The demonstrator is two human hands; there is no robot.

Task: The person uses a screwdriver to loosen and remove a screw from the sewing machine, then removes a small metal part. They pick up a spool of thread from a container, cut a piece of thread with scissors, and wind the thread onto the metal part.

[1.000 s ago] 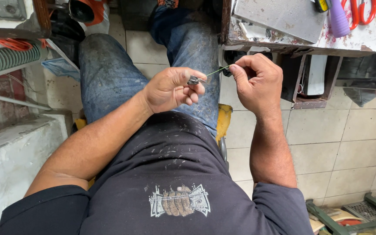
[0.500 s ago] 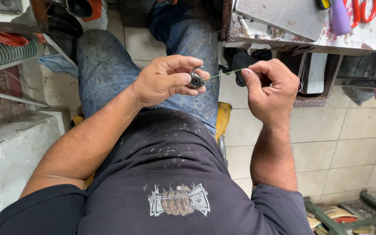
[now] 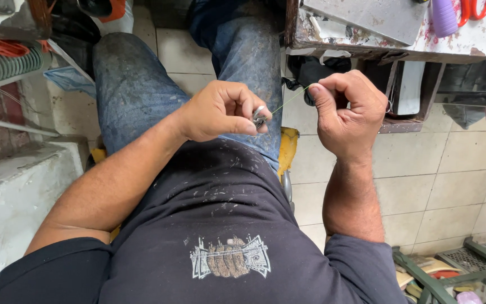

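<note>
Seated, viewed from above the lap. Left hand (image 3: pixel 217 112) is curled shut, thumb and fingers clamped on a small round metal spool (image 3: pixel 259 116) that shows only partly at the fingertips. Thin green thread (image 3: pixel 289 101) runs taut from the spool up and across to the right hand (image 3: pixel 349 112). Right hand closed in a loose fist, thumb pressed against forefinger with the thread pinched between them. Hands near each other but apart, thread bridging the gap, both held over the jeans (image 3: pixel 142 90) just above the dark shirt (image 3: pixel 220 225).

Beyond the right hand: edge of a worn counter (image 3: pixel 468 39) with a grey sheet (image 3: pixel 367 17), a purple bottle (image 3: pixel 444 16) and red-handled scissors (image 3: pixel 475 8). Below the right forearm, tiled floor (image 3: pixel 440 180); a green crate (image 3: pixel 468 270) sits at the corner. Beyond the left hand, a ribbed grey hose (image 3: pixel 1 66).
</note>
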